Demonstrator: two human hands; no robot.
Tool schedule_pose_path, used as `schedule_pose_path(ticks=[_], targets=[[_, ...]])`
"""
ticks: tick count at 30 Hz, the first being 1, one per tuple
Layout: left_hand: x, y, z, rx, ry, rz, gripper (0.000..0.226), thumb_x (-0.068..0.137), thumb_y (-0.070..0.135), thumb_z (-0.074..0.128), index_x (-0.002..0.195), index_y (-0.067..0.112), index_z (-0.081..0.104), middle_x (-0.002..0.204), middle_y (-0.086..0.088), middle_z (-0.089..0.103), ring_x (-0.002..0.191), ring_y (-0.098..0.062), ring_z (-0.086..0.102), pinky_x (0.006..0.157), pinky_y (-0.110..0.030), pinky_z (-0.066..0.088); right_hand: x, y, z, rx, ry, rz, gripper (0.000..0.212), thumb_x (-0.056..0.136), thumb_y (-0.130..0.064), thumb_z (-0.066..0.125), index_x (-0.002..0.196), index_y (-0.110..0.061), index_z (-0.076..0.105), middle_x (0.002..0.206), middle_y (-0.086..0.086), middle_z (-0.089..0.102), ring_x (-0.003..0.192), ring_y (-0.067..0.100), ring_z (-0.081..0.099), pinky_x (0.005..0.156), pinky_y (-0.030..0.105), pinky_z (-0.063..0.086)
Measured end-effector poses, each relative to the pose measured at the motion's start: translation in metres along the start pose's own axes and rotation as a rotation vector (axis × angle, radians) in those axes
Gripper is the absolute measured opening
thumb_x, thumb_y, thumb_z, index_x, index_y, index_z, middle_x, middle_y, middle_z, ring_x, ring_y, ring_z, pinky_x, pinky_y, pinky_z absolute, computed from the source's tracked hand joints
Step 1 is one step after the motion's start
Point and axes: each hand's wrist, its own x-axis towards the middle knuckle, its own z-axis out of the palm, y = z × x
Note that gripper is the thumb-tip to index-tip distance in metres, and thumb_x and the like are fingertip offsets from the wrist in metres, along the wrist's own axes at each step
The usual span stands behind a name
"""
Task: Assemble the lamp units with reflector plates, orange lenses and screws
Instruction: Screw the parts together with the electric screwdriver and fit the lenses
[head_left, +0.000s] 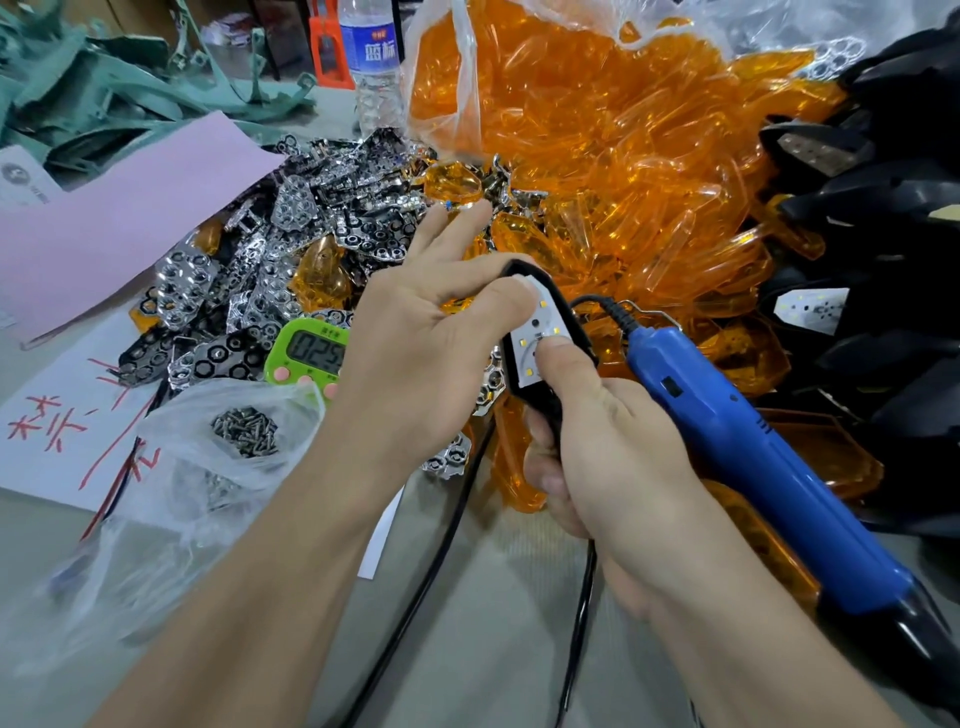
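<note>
Bench top is grey-green (483, 597) and cluttered. Far left: a heap of teal straps (78, 78), a pink sheet (104, 208), white paper with red writing (52, 426). Next, a clear bag of screws (244, 431), a loose pile of reflector plates (291, 244), a green timer (311, 353), and a water bottle (371, 57) behind. Centre-right: an open bag spilling orange lenses (597, 156); far right, stacked black housings (893, 208). Timer digits are partly behind the left hand (415, 353), the bottle top is cut by the frame, and the nose of the blue screwdriver (753, 467) runs out at the bottom right corner. The lamp unit (540, 338) is held mid-frame above the lenses. Its long axis runs near-to-far and its white LED board faces up at the camera. Left hand: forefinger and thumb pinch the far end, other fingers extended. Right hand (613, 457): fingers wrapped round the near end, hiding it, thumb pressed on the board. The screwdriver lies just right of that hand, ungripped, cord end away from the person. A black cable (431, 561) passes under the forearms.
</note>
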Motion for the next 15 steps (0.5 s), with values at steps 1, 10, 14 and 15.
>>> schedule_pose_path(ticks=[1,10,14,15], targets=[[-0.0002,-0.0006,0.0003,-0.006,-0.001,-0.002,0.021,0.087,0.036,0.062,0.093,0.046,0.079,0.156,0.015,0.049,0.150,0.009,0.022,0.117,-0.024,0.024,0.0003,0.0005,-0.0002,-0.002,0.000,-0.004,0.057,0.096,-0.060,0.048,0.056,-0.020,0.051,0.043,-0.005,0.044,0.034,0.006,0.034,0.047,0.025,0.032],[-0.0001,-0.0034,0.0009,-0.019,-0.004,-0.001,0.020,0.083,0.044,0.062,0.093,0.048,0.080,0.151,0.020,0.053,0.146,0.015,0.025,0.117,-0.027,0.027,0.0004,0.0010,0.0012,0.028,-0.014,-0.015,0.056,0.094,-0.059,0.048,0.054,-0.020,0.052,0.043,-0.005,0.042,0.031,0.005,0.033,0.039,0.020,0.030],[0.0007,-0.0044,0.0008,-0.040,-0.017,-0.019,0.022,0.086,0.039,0.063,0.097,0.046,0.080,0.150,0.021,0.054,0.146,0.015,0.027,0.115,-0.024,0.025,0.0006,0.0008,0.0012,0.035,-0.020,-0.010,0.056,0.094,-0.059,0.047,0.054,-0.020,0.047,0.044,-0.003,0.041,0.032,0.006,0.031,0.045,0.024,0.028],[0.0008,-0.0048,0.0010,-0.047,-0.015,-0.021,0.022,0.086,0.038,0.063,0.098,0.045,0.081,0.149,0.021,0.055,0.145,0.015,0.028,0.114,-0.023,0.026,0.0010,0.0012,0.0015,0.025,-0.020,-0.015,0.056,0.095,-0.060,0.046,0.056,-0.020,0.046,0.044,-0.003,0.041,0.032,0.006,0.030,0.045,0.024,0.027]])
